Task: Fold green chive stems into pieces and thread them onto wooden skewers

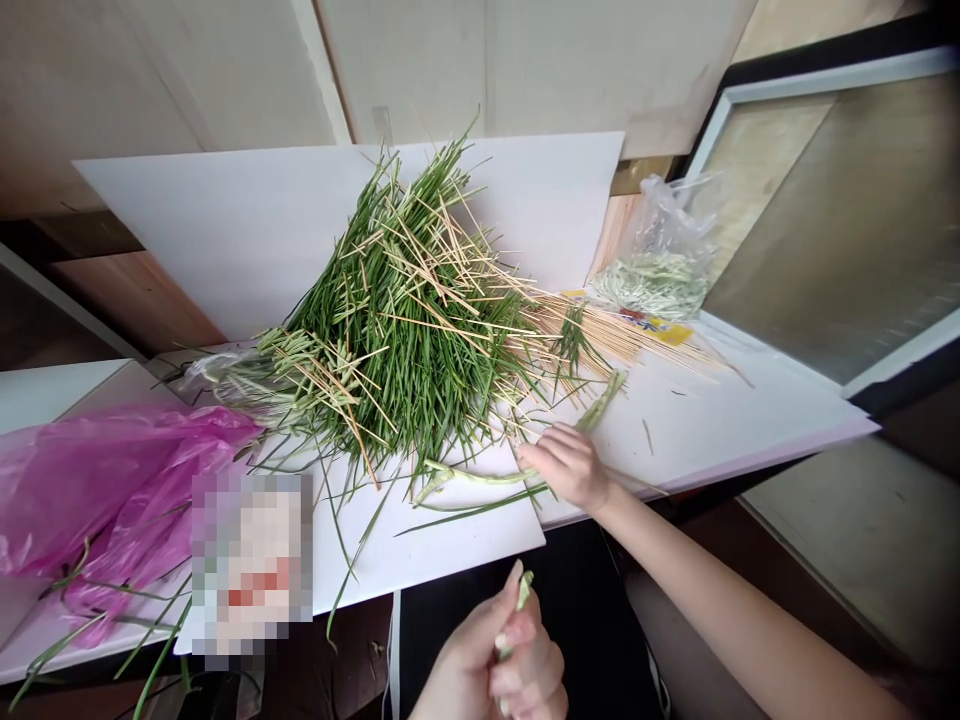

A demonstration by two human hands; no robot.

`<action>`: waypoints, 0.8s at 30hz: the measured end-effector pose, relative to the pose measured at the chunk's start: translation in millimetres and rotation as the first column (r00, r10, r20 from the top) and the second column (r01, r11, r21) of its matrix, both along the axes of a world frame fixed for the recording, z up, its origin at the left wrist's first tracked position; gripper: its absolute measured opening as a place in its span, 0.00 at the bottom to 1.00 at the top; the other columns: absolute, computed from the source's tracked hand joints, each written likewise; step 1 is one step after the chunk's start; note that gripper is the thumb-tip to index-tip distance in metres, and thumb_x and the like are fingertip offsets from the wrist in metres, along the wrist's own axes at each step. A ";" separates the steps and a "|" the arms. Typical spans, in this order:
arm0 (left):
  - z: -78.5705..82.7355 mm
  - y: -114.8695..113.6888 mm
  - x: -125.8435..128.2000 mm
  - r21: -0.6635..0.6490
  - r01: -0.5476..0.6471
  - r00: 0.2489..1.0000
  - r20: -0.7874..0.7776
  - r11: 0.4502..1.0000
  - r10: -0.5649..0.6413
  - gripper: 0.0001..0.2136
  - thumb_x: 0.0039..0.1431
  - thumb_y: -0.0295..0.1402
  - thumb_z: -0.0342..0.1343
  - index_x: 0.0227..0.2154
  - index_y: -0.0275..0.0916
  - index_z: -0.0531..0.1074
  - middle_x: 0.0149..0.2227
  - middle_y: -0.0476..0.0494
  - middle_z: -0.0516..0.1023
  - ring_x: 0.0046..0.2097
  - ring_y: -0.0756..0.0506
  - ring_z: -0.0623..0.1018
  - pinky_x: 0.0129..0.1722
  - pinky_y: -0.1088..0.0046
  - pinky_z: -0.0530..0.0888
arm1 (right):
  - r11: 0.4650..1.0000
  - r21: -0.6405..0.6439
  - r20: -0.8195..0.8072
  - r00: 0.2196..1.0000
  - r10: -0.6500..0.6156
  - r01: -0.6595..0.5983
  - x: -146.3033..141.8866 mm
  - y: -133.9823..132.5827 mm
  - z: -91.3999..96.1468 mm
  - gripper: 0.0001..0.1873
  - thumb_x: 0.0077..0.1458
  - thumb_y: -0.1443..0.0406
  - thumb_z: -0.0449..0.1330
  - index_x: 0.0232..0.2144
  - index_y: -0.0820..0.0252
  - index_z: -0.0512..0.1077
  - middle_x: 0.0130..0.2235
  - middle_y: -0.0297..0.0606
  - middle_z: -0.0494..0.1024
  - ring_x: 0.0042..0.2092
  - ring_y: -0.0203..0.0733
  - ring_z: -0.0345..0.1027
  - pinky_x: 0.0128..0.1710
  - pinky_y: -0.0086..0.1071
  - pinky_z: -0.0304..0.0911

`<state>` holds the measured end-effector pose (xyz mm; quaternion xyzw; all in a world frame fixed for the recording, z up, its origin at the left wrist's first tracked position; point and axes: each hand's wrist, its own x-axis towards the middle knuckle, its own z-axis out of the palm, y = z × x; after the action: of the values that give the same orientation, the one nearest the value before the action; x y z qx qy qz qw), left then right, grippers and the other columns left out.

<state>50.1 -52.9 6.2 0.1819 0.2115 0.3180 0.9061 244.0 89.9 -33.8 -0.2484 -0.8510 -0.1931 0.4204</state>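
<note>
A big heap of green chive stalks [405, 320] mixed with thin bamboo skewers lies on white boards [240, 220]. My right hand [568, 465] reaches onto the board beside the heap, fingers curled around a loose green stalk [465, 478] that lies on the board. My left hand [499, 660] sits low at the near edge, closed on a short folded piece of green stalk [523, 590] that sticks up between thumb and fingers. A row of bare bamboo skewers [637, 340] fans out to the right of the heap.
A crumpled pink plastic bag [105, 490] lies at the left. At the back right stands a clear plastic bag with pale green trimmings [660, 270]. A framed panel [840, 220] leans at the right. A blurred patch covers something near the front left.
</note>
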 end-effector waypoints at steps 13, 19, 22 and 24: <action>-6.9 119.1 -74.0 0.620 0.734 -0.050 -0.356 0.276 0.933 0.10 0.71 0.39 0.53 0.42 0.40 0.75 0.43 0.37 0.81 0.46 0.34 0.75 0.47 0.55 0.72 | 0.792 -0.588 0.208 0.977 -0.045 0.161 -9.0 -2.6 17.4 0.21 0.65 0.72 0.63 0.59 0.59 0.68 0.44 0.46 0.85 0.44 0.53 0.79 0.43 0.42 0.72; -10.0 116.7 -45.0 0.661 0.735 0.089 -0.314 0.150 0.945 0.10 0.68 0.40 0.59 0.48 0.43 0.74 0.47 0.41 0.82 0.49 0.35 0.76 0.51 0.54 0.72 | 0.718 -0.676 0.209 0.977 -0.029 0.166 -4.8 -2.9 19.4 0.27 0.67 0.72 0.60 0.65 0.58 0.61 0.49 0.47 0.83 0.51 0.54 0.77 0.49 0.44 0.72; -10.4 119.8 -18.3 0.740 0.650 0.183 -0.370 0.170 0.911 0.11 0.65 0.40 0.62 0.46 0.42 0.74 0.44 0.42 0.83 0.47 0.35 0.77 0.50 0.55 0.73 | 0.697 -0.701 0.192 0.981 -0.020 0.151 -4.6 -3.7 17.7 0.27 0.67 0.74 0.57 0.65 0.57 0.61 0.52 0.48 0.81 0.52 0.52 0.77 0.49 0.41 0.72; -12.4 124.9 -2.6 0.783 0.590 0.232 -0.400 0.198 0.887 0.10 0.64 0.38 0.64 0.43 0.41 0.73 0.41 0.43 0.83 0.44 0.37 0.78 0.47 0.59 0.74 | 0.690 -0.710 0.176 0.984 -0.021 0.142 -3.1 -4.1 16.3 0.29 0.66 0.75 0.55 0.66 0.56 0.60 0.52 0.47 0.81 0.50 0.49 0.78 0.47 0.39 0.72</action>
<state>47.6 72.1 -6.2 0.8046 0.4798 0.3137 0.1552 240.9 85.8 -17.5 -0.4151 -0.8764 0.1183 0.2136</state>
